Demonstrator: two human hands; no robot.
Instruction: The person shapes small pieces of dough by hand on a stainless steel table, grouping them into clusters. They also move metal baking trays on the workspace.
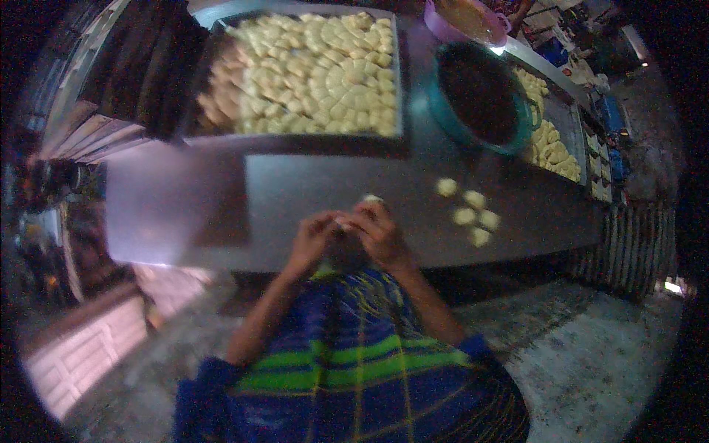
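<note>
Close to the table's front edge, my left hand [315,232] and my right hand [378,235] meet at the fingertips. Both are closed in a pinch on a small pale piece of dough [342,221], mostly hidden by the fingers. Another dough ball [372,198] peeks out just beyond my right hand's knuckles. To the right, several round dough balls [465,216] lie in a loose cluster on the dark table [310,177].
A large tray [400,88] packed with shaped dough stands at the far side. Right of it sits a teal basin [441,107] with dark contents, then another tray [572,122] partly filled with dough. A purple basin [436,21] is farther back.
</note>
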